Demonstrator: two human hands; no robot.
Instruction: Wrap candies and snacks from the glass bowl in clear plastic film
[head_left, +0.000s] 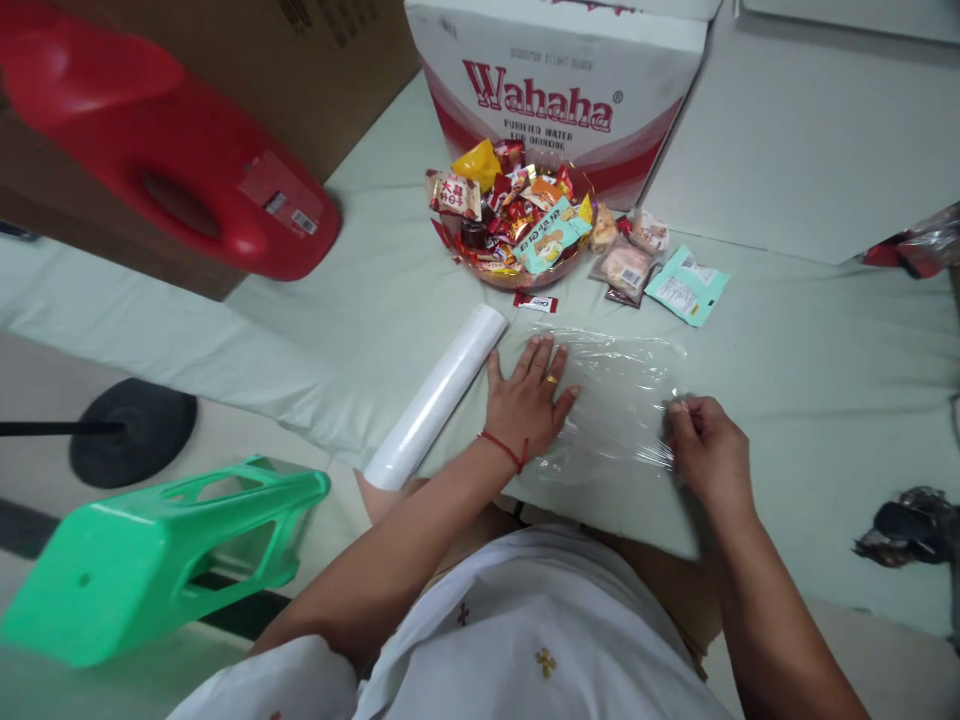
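Note:
A clear plastic bag [622, 400], thin and wrinkled, lies on the table in front of me. My left hand [526, 398] rests flat on its left part, fingers spread. At the bag's right edge, my right hand [709, 440] pinches the plastic between thumb and bent fingers. Beside my left hand, a white roll [439, 395] of plastic lies slanted. Beyond the bag stands a clear bowl [495, 275] heaped with wrapped sweets and snacks [525, 215]. A small red sachet [535, 302] lies between bowl and bag.
Several snack packets, including a pale green one [687, 286], lie right of the bowl. A white and red carton [555, 100] stands behind it. A red plastic container [187, 150] is at upper left, a green stool [165, 560] at lower left. Dark crumpled material [911, 528] sits at right.

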